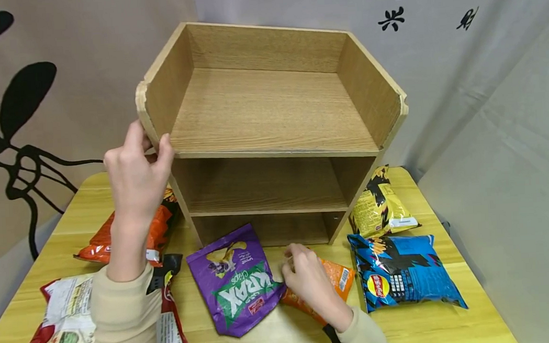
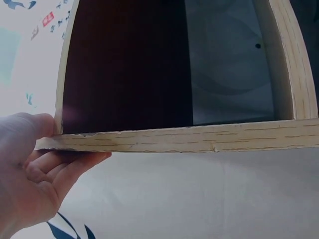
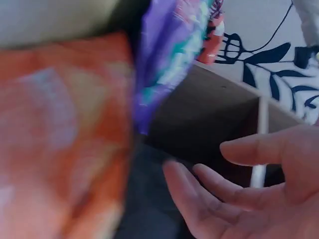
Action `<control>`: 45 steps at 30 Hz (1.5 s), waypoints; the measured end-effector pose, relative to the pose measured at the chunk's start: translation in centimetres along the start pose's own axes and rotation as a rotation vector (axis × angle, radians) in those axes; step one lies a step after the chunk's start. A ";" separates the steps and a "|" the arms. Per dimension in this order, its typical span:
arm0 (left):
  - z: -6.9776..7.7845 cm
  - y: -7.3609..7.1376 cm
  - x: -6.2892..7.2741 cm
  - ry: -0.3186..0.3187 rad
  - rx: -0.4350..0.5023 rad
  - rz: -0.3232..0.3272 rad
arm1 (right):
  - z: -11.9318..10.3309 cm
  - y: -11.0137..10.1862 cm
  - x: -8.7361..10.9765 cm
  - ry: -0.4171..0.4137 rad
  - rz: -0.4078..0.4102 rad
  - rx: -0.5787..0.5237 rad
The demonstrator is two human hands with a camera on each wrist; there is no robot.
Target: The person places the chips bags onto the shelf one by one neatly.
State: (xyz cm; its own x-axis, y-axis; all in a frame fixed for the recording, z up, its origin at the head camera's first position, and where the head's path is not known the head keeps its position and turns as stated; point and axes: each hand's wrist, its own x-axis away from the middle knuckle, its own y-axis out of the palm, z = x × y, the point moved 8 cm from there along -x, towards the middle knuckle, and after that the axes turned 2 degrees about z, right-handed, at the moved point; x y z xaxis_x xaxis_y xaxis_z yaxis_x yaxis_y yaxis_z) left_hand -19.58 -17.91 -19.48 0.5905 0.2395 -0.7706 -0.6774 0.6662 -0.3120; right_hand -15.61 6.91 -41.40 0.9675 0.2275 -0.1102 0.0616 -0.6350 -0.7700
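Note:
A small wooden shelf [image 1: 270, 109] with an upper tray and two compartments below stands on the table. My left hand [image 1: 135, 169] grips the front edge of its left side panel; in the left wrist view, that panel [image 2: 164, 138] lies between thumb and fingers. Over an orange snack bag [image 1: 341, 278] on the table is my right hand [image 1: 309, 274], near the shelf's base. The right wrist view has its fingers [image 3: 187, 191] loosely bent with nothing between them, beside the blurred orange bag. A purple KRAX chips bag [image 1: 239, 284] lies just left of the right hand.
To the shelf's right lie a yellow snack bag [image 1: 382, 207] and a blue chips bag [image 1: 403, 271]. On the left are a red-orange bag [image 1: 100, 242] and a larger red and white bag [image 1: 64, 321], partly behind the left arm. A grey cloth [image 1: 504, 141] hangs behind the table.

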 end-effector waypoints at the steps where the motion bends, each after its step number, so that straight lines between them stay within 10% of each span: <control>1: 0.0 0.0 0.0 0.001 -0.001 0.002 | -0.8 -0.3 0.2 -0.045 0.049 0.065; 7: -0.2 -0.2 0.0 -0.009 0.001 0.016 | -5.6 4.0 2.1 -0.266 0.053 0.457; 14: -0.3 -0.3 0.0 -0.019 0.004 0.010 | -7.1 9.7 3.4 -0.297 -0.056 0.919; 20: -0.2 -0.2 0.0 -0.006 0.000 0.006 | -7.8 9.8 2.8 -0.420 0.080 0.937; 28: -0.2 -0.1 0.0 -0.007 0.005 -0.002 | -8.2 10.3 2.4 -0.542 -0.048 0.892; 34: -0.2 -0.1 0.0 -0.003 0.003 0.009 | -9.5 6.9 2.7 -0.666 0.077 0.829; 45: 0.0 0.0 0.1 0.005 -0.014 0.004 | -11.6 -6.7 4.4 -0.973 0.391 0.657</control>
State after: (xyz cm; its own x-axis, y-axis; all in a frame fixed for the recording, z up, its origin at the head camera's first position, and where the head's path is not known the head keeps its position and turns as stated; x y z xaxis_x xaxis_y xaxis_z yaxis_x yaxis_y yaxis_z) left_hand -19.55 -17.88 -19.52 0.5855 0.2388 -0.7747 -0.6859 0.6553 -0.3164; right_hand -8.90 3.60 -29.42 0.2914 0.7385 -0.6081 -0.5967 -0.3566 -0.7189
